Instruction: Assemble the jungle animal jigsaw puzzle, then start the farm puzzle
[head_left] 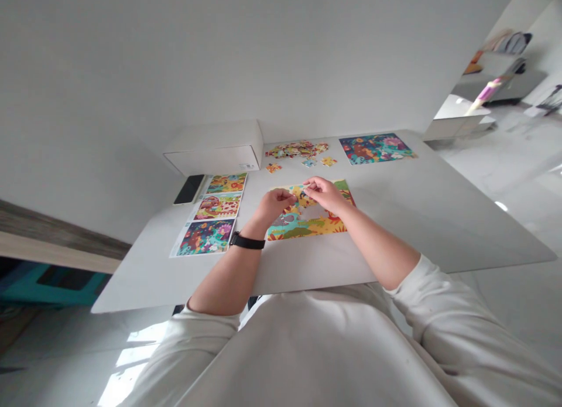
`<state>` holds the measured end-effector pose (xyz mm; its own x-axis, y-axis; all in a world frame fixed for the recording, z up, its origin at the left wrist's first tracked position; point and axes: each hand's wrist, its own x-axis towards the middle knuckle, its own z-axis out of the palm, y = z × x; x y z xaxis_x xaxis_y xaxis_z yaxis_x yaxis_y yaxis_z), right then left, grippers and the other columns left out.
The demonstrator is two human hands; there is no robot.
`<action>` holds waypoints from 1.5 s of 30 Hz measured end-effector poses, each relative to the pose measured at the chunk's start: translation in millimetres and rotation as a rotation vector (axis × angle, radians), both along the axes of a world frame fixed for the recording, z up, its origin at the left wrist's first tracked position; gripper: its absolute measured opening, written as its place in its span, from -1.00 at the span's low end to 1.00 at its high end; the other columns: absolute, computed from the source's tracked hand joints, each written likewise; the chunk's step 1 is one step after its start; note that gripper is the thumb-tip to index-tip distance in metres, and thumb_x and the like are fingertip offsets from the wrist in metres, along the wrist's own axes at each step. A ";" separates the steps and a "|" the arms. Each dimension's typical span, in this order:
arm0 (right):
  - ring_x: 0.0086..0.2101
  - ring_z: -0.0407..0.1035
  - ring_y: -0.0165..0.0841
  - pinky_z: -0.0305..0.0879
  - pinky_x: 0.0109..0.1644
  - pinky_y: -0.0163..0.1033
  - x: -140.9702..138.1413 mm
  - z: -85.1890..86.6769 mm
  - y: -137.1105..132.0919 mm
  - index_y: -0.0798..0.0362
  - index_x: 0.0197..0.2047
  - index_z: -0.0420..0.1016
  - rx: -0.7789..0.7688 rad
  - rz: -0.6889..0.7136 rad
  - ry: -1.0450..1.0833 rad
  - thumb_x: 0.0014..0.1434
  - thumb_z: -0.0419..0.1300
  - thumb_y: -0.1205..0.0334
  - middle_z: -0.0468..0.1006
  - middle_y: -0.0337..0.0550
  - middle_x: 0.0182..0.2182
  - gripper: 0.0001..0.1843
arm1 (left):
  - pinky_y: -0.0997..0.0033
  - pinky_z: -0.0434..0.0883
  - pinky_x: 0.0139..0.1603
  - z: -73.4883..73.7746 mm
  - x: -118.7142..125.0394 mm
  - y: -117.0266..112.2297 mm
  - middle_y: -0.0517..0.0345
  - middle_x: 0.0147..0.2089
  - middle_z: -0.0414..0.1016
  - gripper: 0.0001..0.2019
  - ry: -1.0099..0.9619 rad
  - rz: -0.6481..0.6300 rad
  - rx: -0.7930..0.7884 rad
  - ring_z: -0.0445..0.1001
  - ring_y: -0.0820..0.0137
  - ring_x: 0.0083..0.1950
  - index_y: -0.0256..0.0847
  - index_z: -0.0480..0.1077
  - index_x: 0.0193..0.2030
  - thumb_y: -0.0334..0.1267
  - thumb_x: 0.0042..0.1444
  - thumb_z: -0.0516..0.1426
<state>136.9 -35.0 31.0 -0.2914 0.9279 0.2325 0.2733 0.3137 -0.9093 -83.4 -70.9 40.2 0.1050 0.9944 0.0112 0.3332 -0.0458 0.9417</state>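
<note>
Both the left hand (277, 203) and the right hand (324, 191) had a narrow grip over the animal puzzle (309, 226); I couldn't tell if they held anything. Behind that puzzle on the worktop (395, 219) lay loose pieces (295, 150), and left of it three small pictures (217, 207).

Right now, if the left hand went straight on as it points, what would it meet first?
Probably the right hand, across a small gap; depth is unclear, so the puzzle beneath might come first.
</note>
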 end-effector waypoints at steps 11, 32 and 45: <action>-0.38 0.43 -0.34 0.34 -0.24 -0.26 5.5 -3.0 0.3 0.03 -0.21 0.59 -0.051 -0.001 0.009 0.17 0.36 -0.02 0.64 -0.18 -0.36 -0.71 | 0.45 0.43 -0.38 -1.5 8.8 -1.3 0.10 -0.46 0.57 -0.56 -0.057 -0.030 -0.076 0.46 0.46 -0.47 -0.28 0.59 -0.32 0.14 0.01 0.38; -0.39 0.45 -0.36 0.31 -0.25 -0.26 15.1 -11.2 7.4 0.02 -0.22 0.66 -0.083 0.051 -0.240 0.19 0.37 0.15 0.67 -0.20 -0.35 -0.86 | 0.47 0.29 -0.50 0.5 7.6 -4.7 0.07 -0.39 0.64 -0.77 0.157 -0.036 -0.028 0.45 0.44 -0.50 -0.21 0.51 -0.35 -0.07 0.11 0.28; -0.30 0.58 -0.27 0.41 -0.15 -0.22 15.9 -19.0 8.1 0.01 -0.26 0.68 -0.098 0.085 -0.406 0.15 0.48 0.18 0.75 -0.13 -0.29 -0.87 | 0.43 0.22 -0.40 0.4 3.0 -4.3 0.16 -0.43 0.55 -0.75 0.418 -0.040 0.162 0.42 0.40 -0.43 -0.19 0.46 -0.35 -0.06 0.23 0.17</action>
<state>152.8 -26.8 11.9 -0.4170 0.9089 -0.0049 0.5923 0.2676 -0.7600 -80.4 -75.1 40.5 0.1715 0.9785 0.1147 0.6783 -0.2017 0.7065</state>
